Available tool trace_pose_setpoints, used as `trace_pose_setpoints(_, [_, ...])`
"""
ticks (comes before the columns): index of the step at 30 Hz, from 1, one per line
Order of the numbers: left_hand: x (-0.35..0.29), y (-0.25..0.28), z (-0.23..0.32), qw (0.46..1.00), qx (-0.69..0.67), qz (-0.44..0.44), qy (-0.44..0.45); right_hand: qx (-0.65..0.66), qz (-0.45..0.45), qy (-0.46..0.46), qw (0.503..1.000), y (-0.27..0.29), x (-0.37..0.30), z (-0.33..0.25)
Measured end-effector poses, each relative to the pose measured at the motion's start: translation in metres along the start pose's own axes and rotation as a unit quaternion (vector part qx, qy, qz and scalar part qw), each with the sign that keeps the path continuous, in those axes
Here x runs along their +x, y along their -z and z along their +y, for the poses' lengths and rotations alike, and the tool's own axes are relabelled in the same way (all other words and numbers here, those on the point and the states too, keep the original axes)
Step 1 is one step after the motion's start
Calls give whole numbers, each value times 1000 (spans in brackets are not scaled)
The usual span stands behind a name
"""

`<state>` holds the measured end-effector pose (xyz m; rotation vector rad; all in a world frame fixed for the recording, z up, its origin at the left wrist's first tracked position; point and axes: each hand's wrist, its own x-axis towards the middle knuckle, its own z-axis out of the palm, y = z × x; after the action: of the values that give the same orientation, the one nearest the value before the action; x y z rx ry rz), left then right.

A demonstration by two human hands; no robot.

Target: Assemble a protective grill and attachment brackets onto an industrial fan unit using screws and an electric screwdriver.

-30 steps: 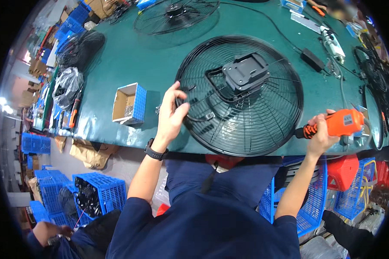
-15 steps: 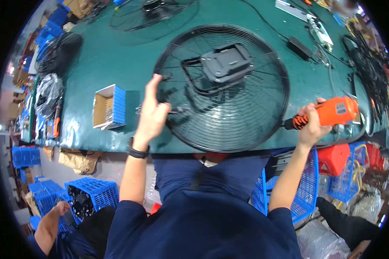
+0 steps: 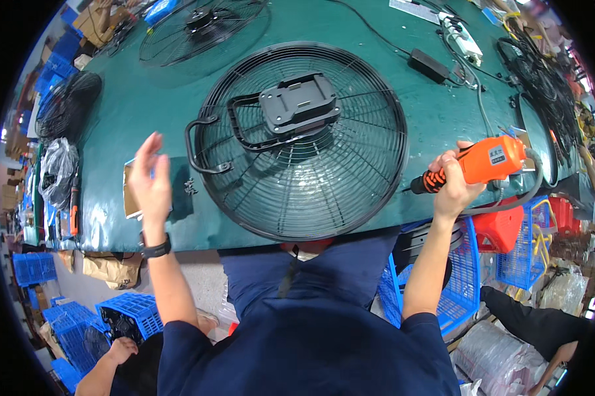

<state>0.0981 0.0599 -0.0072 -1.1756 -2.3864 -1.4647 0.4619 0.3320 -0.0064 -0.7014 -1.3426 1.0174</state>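
Box (image 3: 129,198) mostly hidden behind left hand (image 3: 151,188), spread, looks empty, moved away from fan (image 3: 303,142); right hand (image 3: 456,188) grips orange screwdriver (image 3: 489,160).

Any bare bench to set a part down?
Left: green tabletop between the black wirework and central fan guard, beyond the left hand. Right: between fan guard, power adapter and orange power screwdriver. Crowded: right edge, with cables and power strip; left edge, with plastic bag.

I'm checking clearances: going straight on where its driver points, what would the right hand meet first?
Likely the fan guard, at its right edge; depth is unclear, so the driver might pass above.
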Motion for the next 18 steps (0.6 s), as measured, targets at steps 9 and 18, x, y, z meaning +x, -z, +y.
trace_pose_setpoints(9, [17, 89, -74, 903, 264, -196, 278, -18, 23, -10, 1000, -5, -3, 1])
trace_pose_setpoints(18, [17, 57, -63, 920, 269, -255, 131, 24, 28, -41, 998, -2, -1, 1])
